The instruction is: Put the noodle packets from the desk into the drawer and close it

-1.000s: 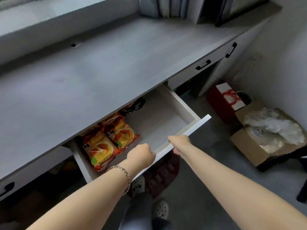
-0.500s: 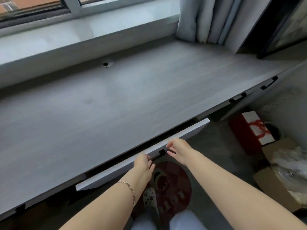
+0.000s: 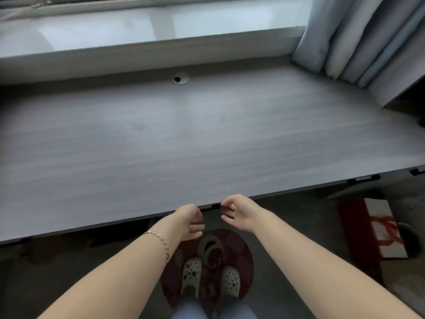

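Note:
The grey wooden desk [image 3: 207,139] fills the middle of the view, and nothing lies on its top. The drawer sits pushed in under the front edge; only its dark handle [image 3: 215,206] peeks out below the desktop. No noodle packets are in sight. My left hand [image 3: 189,221] hovers just in front of the desk edge, fingers loosely curled and apart, holding nothing. My right hand [image 3: 239,211] floats beside it to the right of the handle, fingers spread, also holding nothing. Neither hand touches the drawer.
A cable hole [image 3: 181,78] sits at the back of the desk below the window sill [image 3: 138,42]. Curtains [image 3: 358,38] hang at the back right. A red and white bag [image 3: 377,231] stands on the floor at right. My feet rest on a round red mat [image 3: 207,265].
The drawer with the noodle packets went from wide open to fully pushed in. Both hands have let go of its front and drawn back slightly. The camera has tilted up toward the window.

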